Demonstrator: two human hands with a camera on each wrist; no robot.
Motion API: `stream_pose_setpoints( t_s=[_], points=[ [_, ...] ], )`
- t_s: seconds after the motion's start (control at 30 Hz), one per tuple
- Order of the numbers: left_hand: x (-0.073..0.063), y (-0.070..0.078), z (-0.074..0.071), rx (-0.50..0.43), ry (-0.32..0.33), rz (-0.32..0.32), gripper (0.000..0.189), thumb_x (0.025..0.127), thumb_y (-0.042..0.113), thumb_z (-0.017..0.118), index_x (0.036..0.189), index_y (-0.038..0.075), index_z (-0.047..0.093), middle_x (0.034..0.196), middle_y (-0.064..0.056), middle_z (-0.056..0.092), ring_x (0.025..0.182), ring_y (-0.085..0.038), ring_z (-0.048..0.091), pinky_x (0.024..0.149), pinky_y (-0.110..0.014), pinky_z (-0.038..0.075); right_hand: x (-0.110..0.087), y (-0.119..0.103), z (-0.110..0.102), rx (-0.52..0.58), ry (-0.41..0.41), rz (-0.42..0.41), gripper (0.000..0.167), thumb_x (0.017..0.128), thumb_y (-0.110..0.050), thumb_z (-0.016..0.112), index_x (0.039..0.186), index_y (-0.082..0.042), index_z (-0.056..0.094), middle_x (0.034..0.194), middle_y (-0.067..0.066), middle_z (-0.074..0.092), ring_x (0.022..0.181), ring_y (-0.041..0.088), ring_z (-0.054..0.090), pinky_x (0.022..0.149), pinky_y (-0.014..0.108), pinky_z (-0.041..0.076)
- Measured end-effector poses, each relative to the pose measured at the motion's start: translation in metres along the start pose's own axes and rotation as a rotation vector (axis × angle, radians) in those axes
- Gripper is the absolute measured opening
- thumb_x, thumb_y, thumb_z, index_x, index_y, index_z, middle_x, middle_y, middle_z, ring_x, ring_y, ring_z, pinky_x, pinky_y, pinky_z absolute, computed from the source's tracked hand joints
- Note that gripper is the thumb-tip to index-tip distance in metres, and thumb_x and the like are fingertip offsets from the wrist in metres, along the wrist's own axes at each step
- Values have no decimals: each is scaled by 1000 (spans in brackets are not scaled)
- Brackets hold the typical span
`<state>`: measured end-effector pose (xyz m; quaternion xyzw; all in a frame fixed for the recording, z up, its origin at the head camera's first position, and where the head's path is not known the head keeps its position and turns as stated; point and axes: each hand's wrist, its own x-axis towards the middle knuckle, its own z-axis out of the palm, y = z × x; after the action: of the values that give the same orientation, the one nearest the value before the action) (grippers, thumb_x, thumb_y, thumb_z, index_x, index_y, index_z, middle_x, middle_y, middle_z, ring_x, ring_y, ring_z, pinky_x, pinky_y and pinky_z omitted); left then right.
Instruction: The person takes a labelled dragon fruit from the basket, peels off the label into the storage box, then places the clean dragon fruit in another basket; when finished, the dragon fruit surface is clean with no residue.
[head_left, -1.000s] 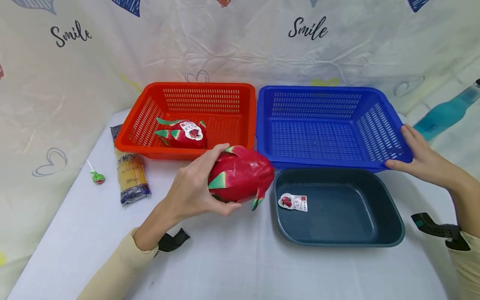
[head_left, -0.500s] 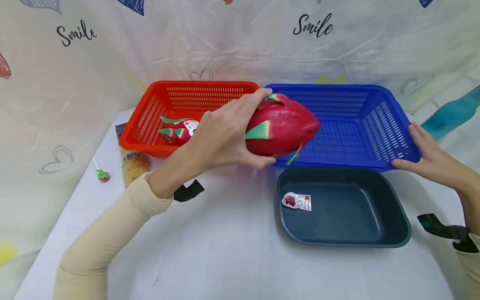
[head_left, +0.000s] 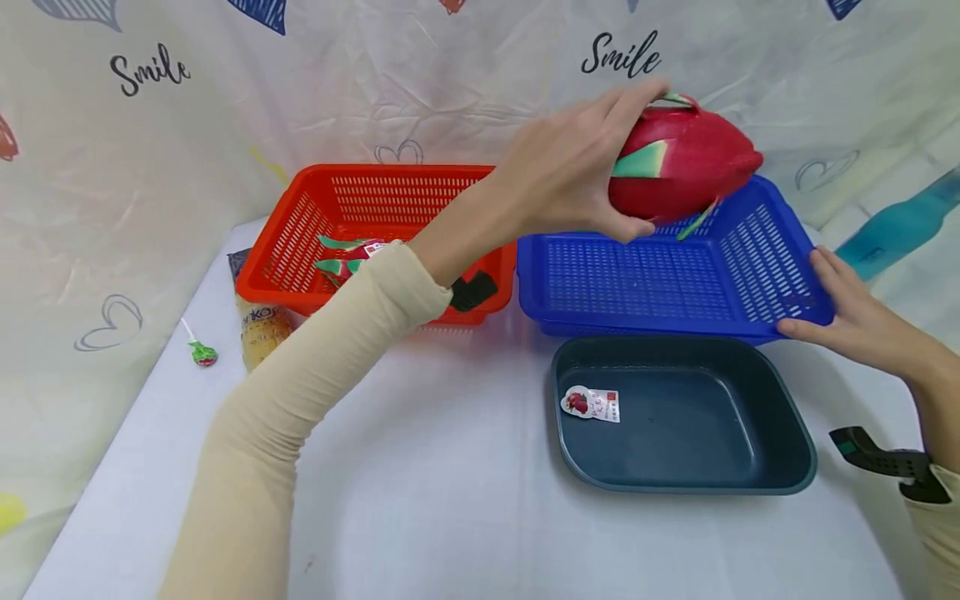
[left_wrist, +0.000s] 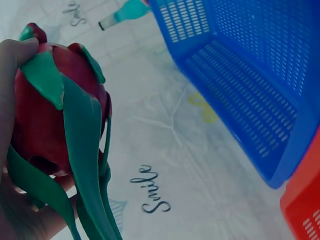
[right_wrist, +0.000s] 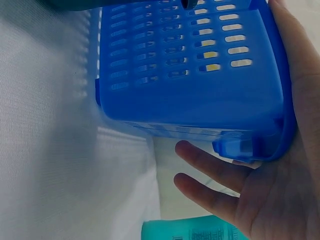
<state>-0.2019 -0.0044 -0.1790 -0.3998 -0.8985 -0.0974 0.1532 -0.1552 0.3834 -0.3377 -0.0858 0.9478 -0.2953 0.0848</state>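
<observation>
My left hand (head_left: pixel 570 171) grips a red dragon fruit (head_left: pixel 693 158) with green-tipped scales and holds it raised over the back part of the blue basket (head_left: pixel 622 279). In the left wrist view, the fruit's long green leaves (left_wrist: pixel 82 135) trail toward the palm. My right hand (head_left: pixel 855 321) holds the blue basket's right front corner. Seen from the right wrist, two fingers (right_wrist: pixel 212 162) stretch out beneath the rim. Another dragon fruit (head_left: pixel 343 254) lies in the red basket (head_left: pixel 258 287), partly hidden by my left sleeve.
A dark teal tub (head_left: pixel 675 450) with a dragon fruit label (head_left: pixel 590 404) inside stands in front of the blue basket. A noodle-like packet (head_left: pixel 262 329) and a lollipop (head_left: pixel 202 353) lie at left. A turquoise bottle (head_left: pixel 892 229) is at far right.
My left hand has carried the dragon fruit up and rightward, from in front of the red basket to above the blue basket's back part. The right hand has stayed at the blue basket's corner.
</observation>
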Motion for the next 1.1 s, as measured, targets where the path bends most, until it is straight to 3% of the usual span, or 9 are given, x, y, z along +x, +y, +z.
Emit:
stream_pose_setpoints(
  t_s=[0.2, 0.4, 0.53, 0.7, 0.9, 1.1],
  points=[
    [40, -1, 22, 17, -72, -33, 103, 74, 70, 61, 153, 17, 20, 154, 6, 36, 136, -6, 43, 106, -15, 40, 1, 2, 0, -8, 7, 9, 110, 88, -31, 66, 152, -18, -22, 158, 16, -30, 137, 64, -8, 92, 83, 15],
    [65, 0, 49, -15, -172, -49, 103, 74, 68, 61, 154, 21, 15, 155, 8, 35, 134, -6, 44, 104, -17, 43, 1, 1, 0, 11, 4, 16, 110, 88, -31, 66, 152, -19, -23, 158, 13, -32, 137, 63, -11, 95, 82, 11],
    [76, 0, 65, -1, -242, -51, 104, 73, 70, 60, 154, 23, 13, 155, 9, 34, 133, -7, 45, 102, -19, 44, 2, 1, -1, 20, -7, 21, 109, 89, -31, 65, 151, -18, -23, 157, 14, -33, 137, 63, -11, 96, 82, 11],
    [85, -2, 77, 37, -283, -53, 102, 72, 72, 57, 152, 25, 16, 151, 10, 39, 127, -7, 50, 99, -20, 46, 2, 0, -1, 21, -13, 24, 109, 89, -31, 65, 151, -18, -24, 157, 14, -33, 137, 63, -11, 96, 82, 11],
    [101, -6, 88, 51, -356, -109, 94, 72, 72, 57, 146, 27, 21, 145, 12, 45, 123, -6, 52, 93, -23, 48, 2, 1, -3, 29, -24, 39, 109, 90, -32, 64, 151, -16, -25, 156, 17, -34, 136, 64, -10, 97, 82, 10],
    [109, -8, 106, 159, -399, -117, 100, 70, 79, 53, 147, 24, 21, 144, 10, 48, 129, -13, 46, 102, -28, 44, 3, 1, -5, 44, -47, 37, 106, 92, -32, 62, 151, -16, -24, 157, 16, -33, 138, 63, -12, 98, 82, 9]
  ],
)
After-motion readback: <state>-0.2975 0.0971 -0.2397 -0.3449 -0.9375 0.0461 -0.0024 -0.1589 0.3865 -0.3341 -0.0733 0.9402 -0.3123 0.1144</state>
